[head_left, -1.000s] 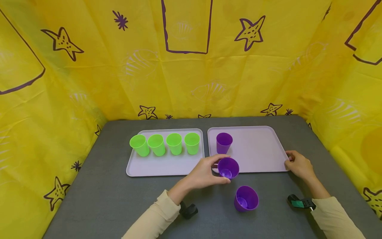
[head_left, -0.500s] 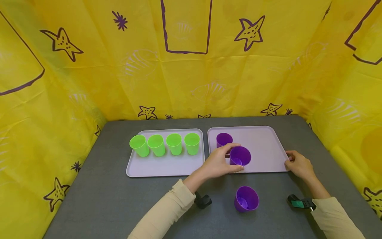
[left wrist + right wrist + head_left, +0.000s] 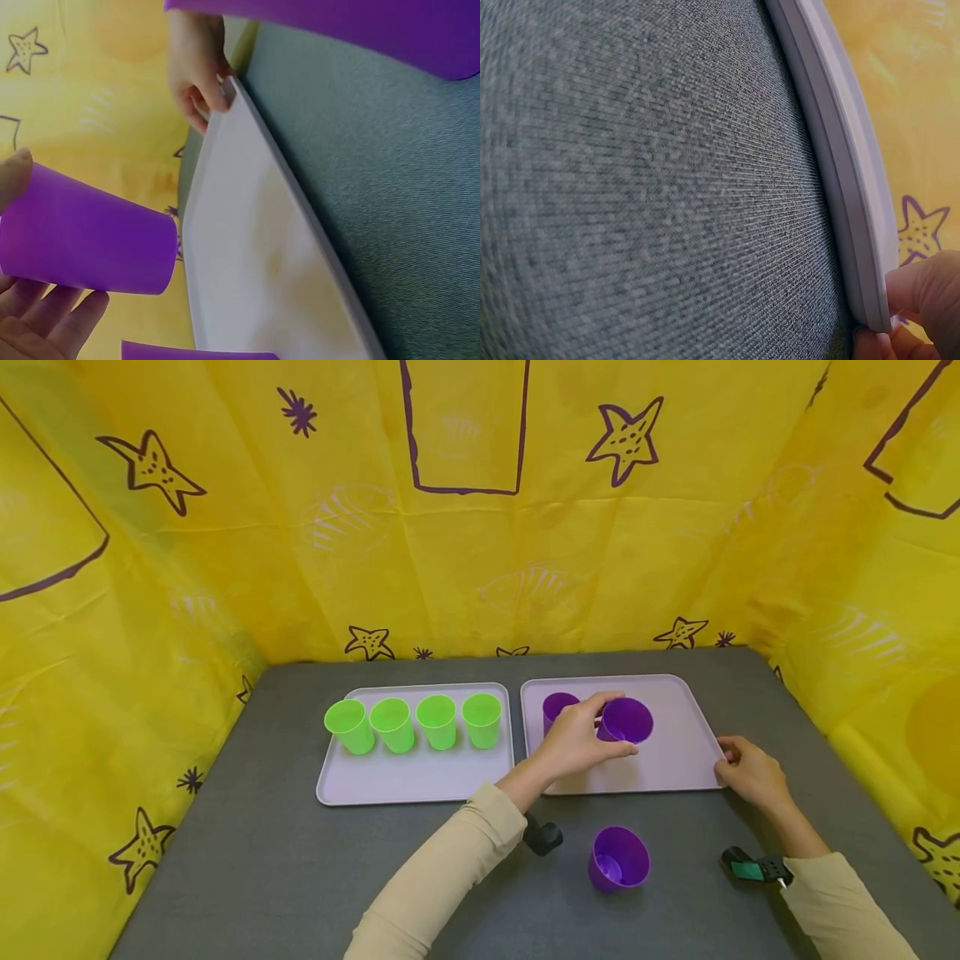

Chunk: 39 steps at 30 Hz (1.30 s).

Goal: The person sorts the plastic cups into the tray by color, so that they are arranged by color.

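My left hand (image 3: 579, 739) holds a purple cup (image 3: 628, 720) by its sides, thumb on one side and fingers on the other, above the right-hand pale tray (image 3: 675, 760). The left wrist view shows this held cup (image 3: 90, 232) raised over the tray's surface. Another purple cup (image 3: 558, 703) stands on that tray, partly hidden behind my left hand. My right hand (image 3: 752, 772) pinches the tray's near right corner, the thumb on top of the rim and fingers below in the right wrist view. A third purple cup (image 3: 618, 858) stands on the table in front of the tray.
To the left lies a second pale tray (image 3: 420, 781) with several green cups (image 3: 437, 724) in a row along its far part. Both trays rest on a dark grey table (image 3: 247, 860). A yellow patterned cloth (image 3: 450, 568) encloses the back and sides.
My left hand has carried its purple cup away from the tray's near edge, rightward and farther over the tray. My right hand has stayed at the tray corner.
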### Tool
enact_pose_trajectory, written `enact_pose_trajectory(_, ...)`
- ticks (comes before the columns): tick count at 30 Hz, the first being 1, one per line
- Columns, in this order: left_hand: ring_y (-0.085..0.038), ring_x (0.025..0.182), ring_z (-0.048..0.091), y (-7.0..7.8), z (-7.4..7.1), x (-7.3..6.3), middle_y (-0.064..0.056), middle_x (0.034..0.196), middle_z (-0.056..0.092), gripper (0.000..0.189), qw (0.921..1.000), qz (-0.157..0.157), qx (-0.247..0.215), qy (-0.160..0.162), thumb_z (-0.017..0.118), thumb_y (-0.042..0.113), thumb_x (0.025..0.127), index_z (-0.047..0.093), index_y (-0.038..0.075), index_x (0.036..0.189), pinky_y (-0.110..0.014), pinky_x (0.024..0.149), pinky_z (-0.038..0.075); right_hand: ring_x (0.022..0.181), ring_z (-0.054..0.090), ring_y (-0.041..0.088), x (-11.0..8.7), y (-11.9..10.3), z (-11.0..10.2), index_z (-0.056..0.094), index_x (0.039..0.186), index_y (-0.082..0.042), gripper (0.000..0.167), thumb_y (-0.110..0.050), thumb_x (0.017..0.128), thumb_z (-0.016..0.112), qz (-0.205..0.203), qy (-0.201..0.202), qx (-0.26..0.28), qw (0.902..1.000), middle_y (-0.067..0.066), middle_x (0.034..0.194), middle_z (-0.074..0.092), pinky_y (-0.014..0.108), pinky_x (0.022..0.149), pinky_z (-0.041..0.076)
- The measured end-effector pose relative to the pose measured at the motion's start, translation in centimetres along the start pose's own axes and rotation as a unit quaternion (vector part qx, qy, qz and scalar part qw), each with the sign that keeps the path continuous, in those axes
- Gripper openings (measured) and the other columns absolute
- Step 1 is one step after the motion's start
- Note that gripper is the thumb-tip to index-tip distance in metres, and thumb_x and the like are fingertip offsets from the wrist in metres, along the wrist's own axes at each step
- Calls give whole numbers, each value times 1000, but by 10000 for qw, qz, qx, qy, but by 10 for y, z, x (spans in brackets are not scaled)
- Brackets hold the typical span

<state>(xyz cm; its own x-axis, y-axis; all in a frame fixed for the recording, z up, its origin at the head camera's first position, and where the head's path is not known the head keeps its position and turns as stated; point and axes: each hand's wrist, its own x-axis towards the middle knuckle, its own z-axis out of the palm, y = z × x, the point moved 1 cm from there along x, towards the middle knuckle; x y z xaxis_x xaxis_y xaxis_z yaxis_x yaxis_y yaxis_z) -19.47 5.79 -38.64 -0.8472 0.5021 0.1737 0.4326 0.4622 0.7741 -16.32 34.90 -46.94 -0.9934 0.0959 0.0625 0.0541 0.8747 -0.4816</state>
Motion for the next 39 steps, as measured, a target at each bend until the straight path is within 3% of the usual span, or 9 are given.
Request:
enact_pose_trajectory(3, -14, 107, 58, 0, 2, 8, 3, 128, 56, 73, 9998, -86, 154, -24, 77, 37, 71, 45, 20, 134, -16, 82, 49, 73, 53, 29, 0, -1, 0, 53, 114, 6, 39, -12, 80, 52, -6, 17, 1, 10000, 16, 84, 59, 33, 57, 36)
enact_pose_trajectory(8, -14, 113, 53, 1, 8, 19, 2, 131, 53, 73, 9989, -132, 445, -40, 75, 38, 72, 45, 16, 135, -20, 90, 47, 72, 53, 29, 1, 0, 1, 53, 114, 6, 39, -12, 80, 52, -7, 39, 6, 10000, 15, 83, 59, 32, 57, 35)
enact_pose_trajectory(20, -14, 123, 47, -2, 19, 35, 2, 135, 49, 73, 9976, -275, 630, 102, 74, 36, 74, 43, 14, 136, -24, 102, 39, 71, 51, 26, 2, 1, 1, 53, 113, 6, 38, -12, 80, 53, -79, 35, 25, 10000, 15, 83, 58, 30, 56, 34)
enact_pose_trajectory(39, -16, 125, 44, -5, 45, 54, -5, 137, 46, 73, 9863, -1084, 1240, -56, 67, 35, 81, 35, 7, 140, -25, 105, 36, 73, 52, 29, 1, 1, 0, 52, 115, 7, 41, -13, 79, 52, -11, -49, 63, 10000, 16, 84, 58, 32, 57, 34)
